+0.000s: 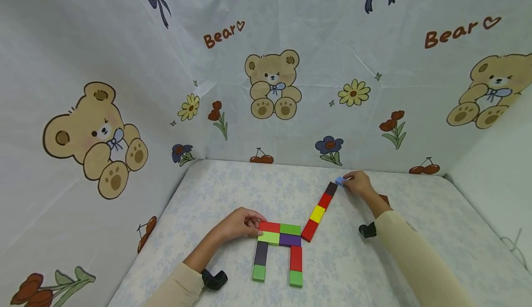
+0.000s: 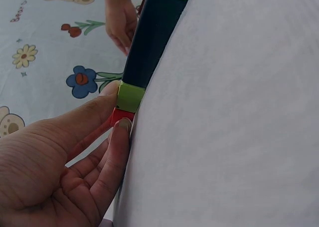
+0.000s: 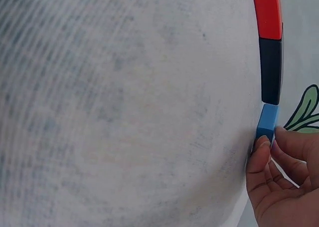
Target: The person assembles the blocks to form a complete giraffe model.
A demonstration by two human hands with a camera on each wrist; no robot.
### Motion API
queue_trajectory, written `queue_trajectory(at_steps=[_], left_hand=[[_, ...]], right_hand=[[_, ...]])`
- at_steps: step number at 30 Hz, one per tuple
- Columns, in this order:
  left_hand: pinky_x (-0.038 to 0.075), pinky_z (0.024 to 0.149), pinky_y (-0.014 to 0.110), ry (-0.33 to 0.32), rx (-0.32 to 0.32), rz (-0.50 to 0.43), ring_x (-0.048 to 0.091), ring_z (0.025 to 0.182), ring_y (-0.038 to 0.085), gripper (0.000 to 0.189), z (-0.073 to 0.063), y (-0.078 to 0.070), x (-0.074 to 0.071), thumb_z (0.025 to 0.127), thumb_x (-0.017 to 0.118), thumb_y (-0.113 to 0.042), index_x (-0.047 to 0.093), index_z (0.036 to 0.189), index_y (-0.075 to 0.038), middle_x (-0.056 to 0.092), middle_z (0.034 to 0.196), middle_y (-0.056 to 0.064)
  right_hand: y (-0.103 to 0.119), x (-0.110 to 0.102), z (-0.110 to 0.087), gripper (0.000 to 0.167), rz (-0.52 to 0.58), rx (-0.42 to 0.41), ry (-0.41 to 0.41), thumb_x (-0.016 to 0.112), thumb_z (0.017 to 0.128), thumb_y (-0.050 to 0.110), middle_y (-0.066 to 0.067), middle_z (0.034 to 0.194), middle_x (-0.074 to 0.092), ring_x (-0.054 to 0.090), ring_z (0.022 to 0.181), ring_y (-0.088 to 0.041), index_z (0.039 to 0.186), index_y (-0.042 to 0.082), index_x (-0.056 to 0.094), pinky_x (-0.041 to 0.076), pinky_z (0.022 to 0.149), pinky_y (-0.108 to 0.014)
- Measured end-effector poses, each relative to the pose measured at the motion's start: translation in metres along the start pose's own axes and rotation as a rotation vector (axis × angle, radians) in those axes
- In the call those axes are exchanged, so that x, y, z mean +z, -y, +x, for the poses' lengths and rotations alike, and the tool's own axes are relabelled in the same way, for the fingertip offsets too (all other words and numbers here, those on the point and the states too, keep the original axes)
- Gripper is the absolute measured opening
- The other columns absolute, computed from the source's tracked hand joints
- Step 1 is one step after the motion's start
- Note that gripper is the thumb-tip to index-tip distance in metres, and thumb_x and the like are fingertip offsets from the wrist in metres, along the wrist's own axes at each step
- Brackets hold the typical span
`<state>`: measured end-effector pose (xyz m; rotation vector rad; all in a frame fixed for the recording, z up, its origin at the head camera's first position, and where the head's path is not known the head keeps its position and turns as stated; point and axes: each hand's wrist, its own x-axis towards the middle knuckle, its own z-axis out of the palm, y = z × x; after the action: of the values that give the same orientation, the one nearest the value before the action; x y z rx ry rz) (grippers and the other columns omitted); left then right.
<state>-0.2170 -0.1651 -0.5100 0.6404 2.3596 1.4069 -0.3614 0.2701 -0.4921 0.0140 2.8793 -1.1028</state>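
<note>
My right hand (image 1: 359, 184) pinches a small blue block (image 3: 268, 118) between thumb and fingers. The block lies at the upper end of a slanted row, its end close to the dark block (image 3: 270, 70). That row also has a red block (image 1: 325, 201), a yellow block (image 1: 317, 214) and another red one at the bottom. My left hand (image 1: 240, 224) holds the left end of the two-by-two body, fingers at the red block (image 1: 269, 227) and thumb at the lime-green block (image 2: 130, 97). A green block (image 1: 290, 229) and a purple block (image 1: 290, 240) fill its right half.
Below the body stand two legs, a dark block (image 1: 261, 253) and a red block (image 1: 296, 258), each ending in a green block. A reddish-brown thing (image 1: 384, 199) lies partly hidden behind my right wrist. A bear-printed sheet (image 1: 272, 136) rises behind the table.
</note>
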Motion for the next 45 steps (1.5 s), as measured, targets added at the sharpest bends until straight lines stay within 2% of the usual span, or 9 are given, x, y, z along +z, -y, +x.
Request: queue_trajectory(at_steps=[12,21,28,34,45], left_hand=[[0.052,0.069,0.027,0.009,0.013,-0.019,0.061,0.074,0.012,0.034,0.000,0.000,0.000,0.086,0.084,-0.014,0.075,0.118,-0.009,0.068,0.088,-0.001],[0.052,0.068,0.028,0.005,0.006,-0.014,0.061,0.074,0.013,0.033,0.000,0.000,0.000,0.086,0.084,-0.014,0.075,0.118,-0.009,0.068,0.089,-0.001],[0.050,0.066,0.027,0.001,-0.011,-0.009,0.059,0.072,0.012,0.034,-0.001,-0.002,0.001,0.085,0.084,-0.014,0.075,0.118,-0.009,0.067,0.087,-0.002],[0.051,0.068,0.027,0.002,-0.002,-0.005,0.060,0.073,0.012,0.034,-0.001,-0.002,0.000,0.086,0.084,-0.014,0.075,0.118,-0.009,0.068,0.088,-0.001],[0.052,0.068,0.028,0.002,-0.002,-0.010,0.061,0.073,0.013,0.034,0.000,0.001,0.000,0.085,0.084,-0.015,0.075,0.118,-0.010,0.068,0.088,-0.001]], right_hand=[[0.002,0.008,0.002,0.031,0.119,0.020,-0.011,0.062,0.101,0.009,-0.016,0.088,0.072,0.062,0.064,-0.011,0.121,-0.014,0.064,0.051,0.059,-0.024],[0.002,0.010,0.002,0.031,0.085,0.001,-0.018,0.063,0.100,0.012,-0.012,0.086,0.070,0.060,0.067,-0.014,0.122,-0.010,0.066,0.049,0.060,-0.025],[0.005,0.013,0.000,0.031,0.060,-0.008,-0.011,0.062,0.101,0.013,-0.013,0.087,0.069,0.058,0.069,-0.016,0.123,-0.009,0.066,0.048,0.061,-0.025],[0.005,0.013,0.000,0.031,0.039,-0.031,-0.003,0.062,0.101,0.013,-0.014,0.087,0.067,0.056,0.071,-0.019,0.123,-0.009,0.066,0.047,0.062,-0.026],[0.007,0.014,-0.004,0.033,0.033,-0.008,0.006,0.061,0.102,0.014,-0.017,0.094,0.066,0.057,0.076,-0.021,0.126,-0.009,0.065,0.048,0.064,-0.026]])
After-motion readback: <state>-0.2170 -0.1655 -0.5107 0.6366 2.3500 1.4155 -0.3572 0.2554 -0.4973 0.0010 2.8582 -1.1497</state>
